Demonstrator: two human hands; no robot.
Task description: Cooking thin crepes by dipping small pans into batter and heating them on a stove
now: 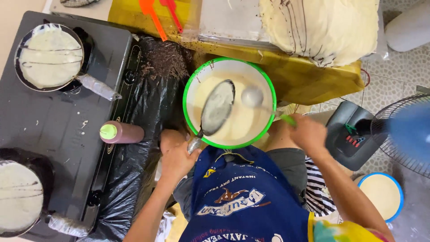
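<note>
My left hand (176, 159) grips the wrapped handle of a small dark pan (218, 107), holding it tilted over a green-rimmed white bowl (190, 85) of pale batter. The pan's inside is coated with batter. My right hand (308, 132) holds the green handle of a ladle (253, 97) whose scoop sits over the batter beside the pan. A blue apron (244, 197) covers my lap just below the bowl.
A black two-burner stove (58, 116) at left carries a pan with a crepe (49, 56) at the top and another (20, 197) at the bottom. A pink squeeze bottle (121, 132) lies on black plastic. Stacked crepes (327, 27), two orange spatulas (156, 15), a fan (405, 134), a blue-rimmed bowl (381, 195).
</note>
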